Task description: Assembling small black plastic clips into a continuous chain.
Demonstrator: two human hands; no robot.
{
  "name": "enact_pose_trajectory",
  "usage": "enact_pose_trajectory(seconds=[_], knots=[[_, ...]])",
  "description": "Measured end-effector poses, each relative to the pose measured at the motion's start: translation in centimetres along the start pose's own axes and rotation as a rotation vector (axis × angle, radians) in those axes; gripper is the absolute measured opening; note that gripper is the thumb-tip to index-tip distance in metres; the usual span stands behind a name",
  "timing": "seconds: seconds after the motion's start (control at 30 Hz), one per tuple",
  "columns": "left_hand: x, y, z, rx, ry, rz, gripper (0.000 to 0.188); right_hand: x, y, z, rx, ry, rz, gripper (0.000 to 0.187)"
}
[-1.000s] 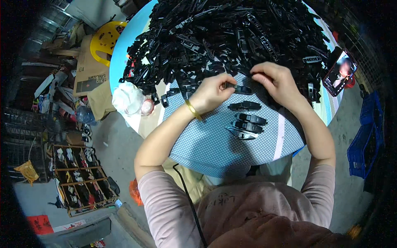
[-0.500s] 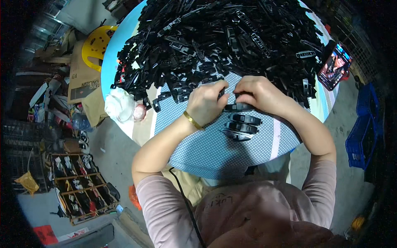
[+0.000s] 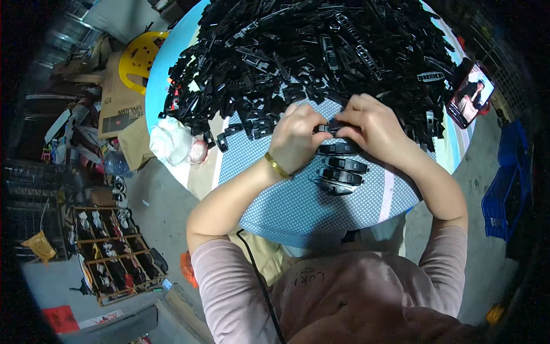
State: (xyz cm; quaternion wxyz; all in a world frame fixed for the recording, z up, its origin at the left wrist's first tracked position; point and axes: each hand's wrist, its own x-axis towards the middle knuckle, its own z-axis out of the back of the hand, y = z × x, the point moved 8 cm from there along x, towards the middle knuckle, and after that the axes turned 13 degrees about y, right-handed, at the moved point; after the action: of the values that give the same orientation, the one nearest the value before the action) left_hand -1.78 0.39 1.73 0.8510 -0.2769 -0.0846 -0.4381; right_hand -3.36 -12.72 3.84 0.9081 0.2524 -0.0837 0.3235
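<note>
The left hand [image 3: 298, 135] and the right hand [image 3: 372, 127] met fingertip to fingertip over a small, glossy black plastic clip [image 3: 331, 128], both curled closed around its ends, at the near edge of a huge heap of black plastic parts [image 3: 309, 51] that covered most of the round table [image 3: 298, 200]. Just below the hands, a short row of finished clips [image 3: 342, 169], oblong and shiny, lay on the dotted blue-and-white cloth. A gold bangle [image 3: 277, 167] circled the left wrist, and a crumpled white plastic bag [image 3: 172, 143] sat at the table's left rim, a phone [image 3: 471, 94] at its right.
</note>
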Motion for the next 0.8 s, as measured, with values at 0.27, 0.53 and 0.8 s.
enact_pose_trajectory(seconds=[0.27, 0.53, 0.8], knots=[[-0.2, 1.3, 0.8, -0.087, 0.085, -0.001, 0.022, 0.0, -0.1, -0.9, -0.124, 0.186, -0.054, 0.024], [0.4, 0.4, 0.0, -0.087, 0.150, -0.005, 0.022, 0.5, 0.3, -2.1, -0.074, 0.203, 0.035, 0.023], [5.3, 3.3, 0.7, -0.252, 0.325, 0.303, 0.041, 0.4, -1.8, 0.7, -0.349, -0.115, -0.024, 0.035]])
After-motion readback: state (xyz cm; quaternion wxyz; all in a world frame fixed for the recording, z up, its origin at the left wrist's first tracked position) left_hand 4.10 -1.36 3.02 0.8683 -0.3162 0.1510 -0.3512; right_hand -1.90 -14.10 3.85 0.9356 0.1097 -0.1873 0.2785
